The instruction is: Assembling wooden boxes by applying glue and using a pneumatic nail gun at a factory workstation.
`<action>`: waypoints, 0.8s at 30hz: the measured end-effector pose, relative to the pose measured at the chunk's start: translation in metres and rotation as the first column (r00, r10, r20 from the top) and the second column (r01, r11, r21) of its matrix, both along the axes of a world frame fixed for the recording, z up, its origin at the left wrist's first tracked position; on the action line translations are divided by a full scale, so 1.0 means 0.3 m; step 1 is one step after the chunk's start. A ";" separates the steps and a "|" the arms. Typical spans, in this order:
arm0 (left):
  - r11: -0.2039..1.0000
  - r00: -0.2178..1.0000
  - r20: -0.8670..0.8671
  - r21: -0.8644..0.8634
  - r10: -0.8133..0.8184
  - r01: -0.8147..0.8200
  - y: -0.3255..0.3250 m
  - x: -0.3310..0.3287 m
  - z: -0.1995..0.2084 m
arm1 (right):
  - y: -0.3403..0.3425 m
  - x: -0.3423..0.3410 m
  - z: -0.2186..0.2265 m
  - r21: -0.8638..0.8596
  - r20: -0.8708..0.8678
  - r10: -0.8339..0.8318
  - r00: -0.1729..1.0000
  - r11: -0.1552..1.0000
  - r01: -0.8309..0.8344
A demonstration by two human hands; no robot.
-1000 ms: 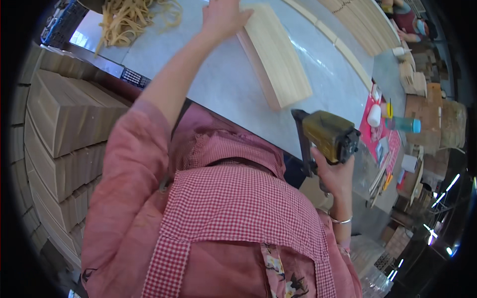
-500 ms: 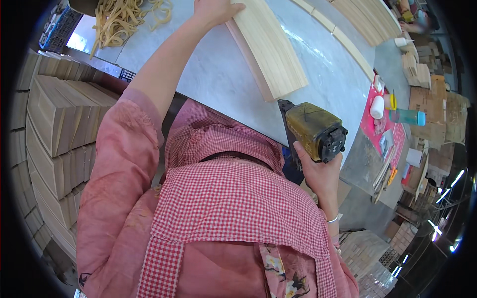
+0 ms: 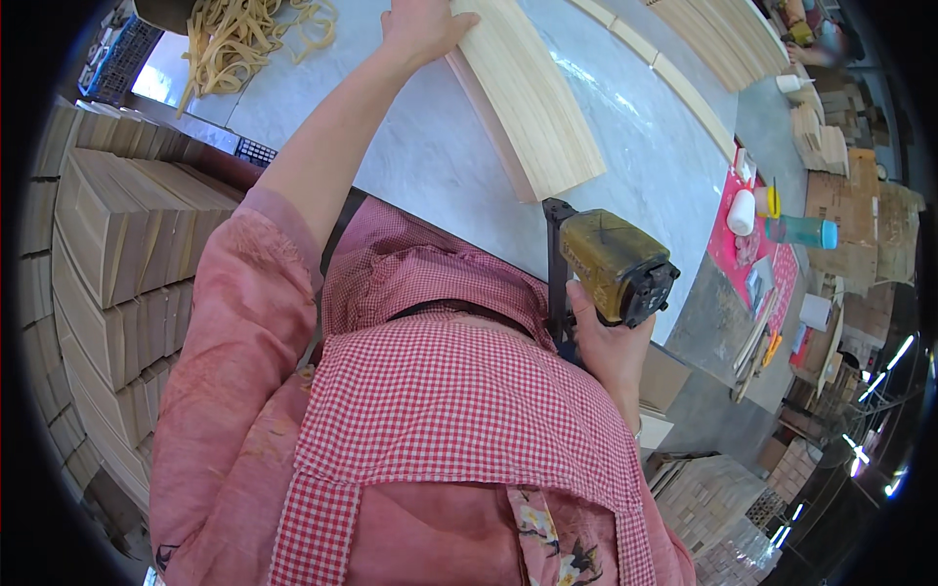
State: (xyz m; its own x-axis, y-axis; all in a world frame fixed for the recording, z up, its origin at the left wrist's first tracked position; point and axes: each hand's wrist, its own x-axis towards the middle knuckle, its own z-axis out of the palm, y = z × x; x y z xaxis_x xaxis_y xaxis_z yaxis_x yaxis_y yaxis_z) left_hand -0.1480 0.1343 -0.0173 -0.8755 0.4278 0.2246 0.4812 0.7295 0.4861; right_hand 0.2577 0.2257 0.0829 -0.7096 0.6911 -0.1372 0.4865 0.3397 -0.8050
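In the head view my left hand [image 3: 426,27] grips the far left edge of a stack of pale, slightly curved wooden slats [image 3: 537,107], its thumb on top; the other fingers are partly hidden. The slats lie on a grey marbled tabletop [image 3: 420,146]. My right hand [image 3: 608,344] is closed round the handle of a nail gun [image 3: 611,254] with a worn yellowish body and black fittings. Its black nose touches or nearly touches the near end of the slats at the table's front edge; the exact contact cannot be made out.
Tan elastic bands [image 3: 230,49] lie heaped at the far left. More thin slats [image 3: 684,93] line the right side of the table. A white bottle [image 3: 741,213] and a teal bottle [image 3: 801,231] stand beyond it. Stacked wooden pieces [image 3: 117,225] rise at my left.
My right hand has shifted slightly left and toward me, turning the nail gun so its nose sits closer to the slats' near end. My left hand and the slats have barely moved.
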 end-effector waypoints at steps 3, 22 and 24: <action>0.999 0.998 -0.029 0.008 0.050 -0.050 0.006 0.033 -0.004 | -0.011 -0.007 0.010 -0.135 0.051 -0.136 0.989 0.981 0.142; 0.962 0.955 0.254 -0.258 0.154 -0.086 0.024 0.148 0.129 | 0.232 -0.150 0.218 0.021 0.247 0.160 0.956 0.985 -0.170; 0.958 0.952 0.267 -0.277 0.153 -0.076 0.028 0.135 0.124 | 0.243 -0.160 0.217 0.032 0.231 0.188 0.955 0.979 -0.201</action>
State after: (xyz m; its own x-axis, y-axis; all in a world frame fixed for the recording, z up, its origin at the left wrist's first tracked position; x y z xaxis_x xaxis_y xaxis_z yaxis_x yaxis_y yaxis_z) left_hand -0.1076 0.1427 0.0199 -0.9326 0.3307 -0.1444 0.2576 0.8904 0.3752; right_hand 0.2096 0.2986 0.1481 -0.7861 0.5535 -0.2749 0.5732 0.4865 -0.6594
